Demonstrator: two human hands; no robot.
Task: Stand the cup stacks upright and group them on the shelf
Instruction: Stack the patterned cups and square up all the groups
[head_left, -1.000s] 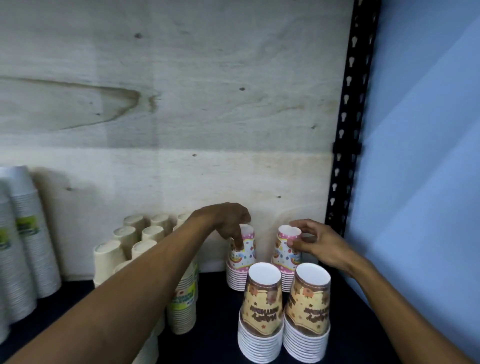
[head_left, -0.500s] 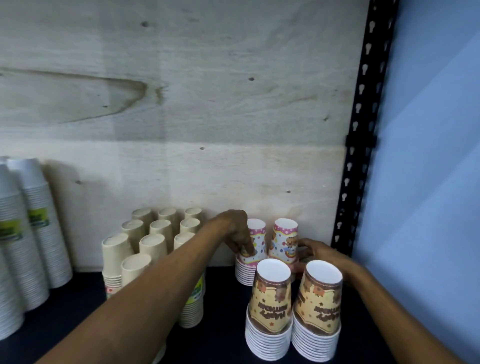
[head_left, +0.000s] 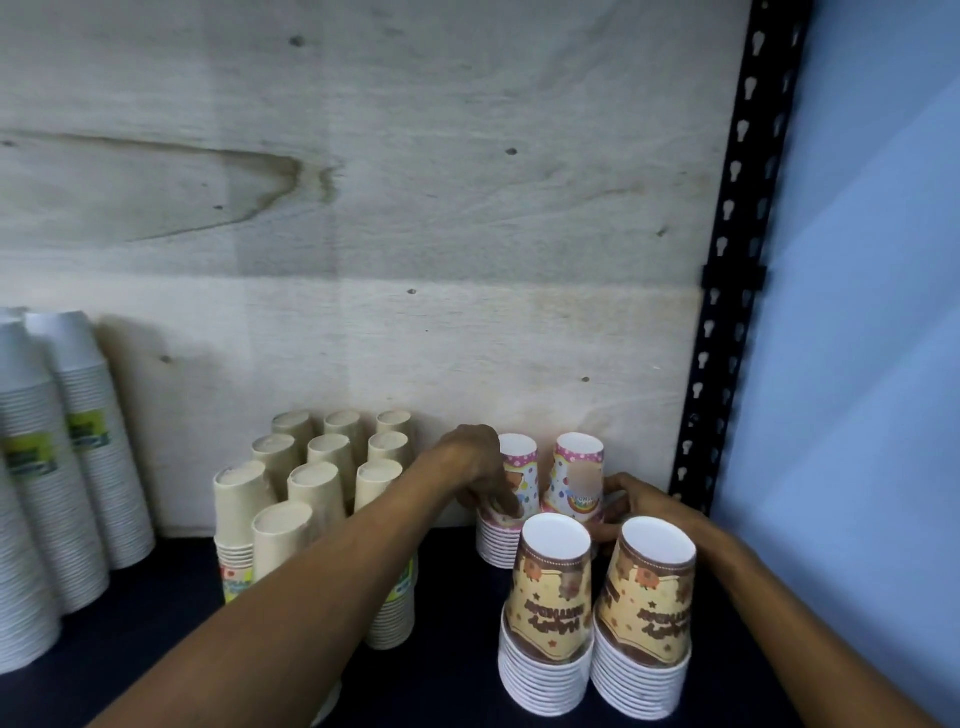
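The dark shelf (head_left: 447, 670) is backed by a plywood panel (head_left: 415, 208), and most of its stock is already seen standing mouth-down: tall white stacks (head_left: 57, 467) at the far left, a block of plain beige stacks (head_left: 317, 483) left of centre, and two brown-and-yellow stacks (head_left: 597, 613) near and right. Behind these, against the panel, two pink patterned stacks (head_left: 545, 483) are being set side by side. The left hand (head_left: 480, 470) is curled over the left pink stack, fingers pressed to its side; the right hand (head_left: 636, 506) is cupped at the lower right side of the other, though whether it is truly gripped cannot be told. The step is judged best done by pressing low on both stacks, so that they are slid together squarely and are not tipped, and so that the brown pair in front is not knocked.
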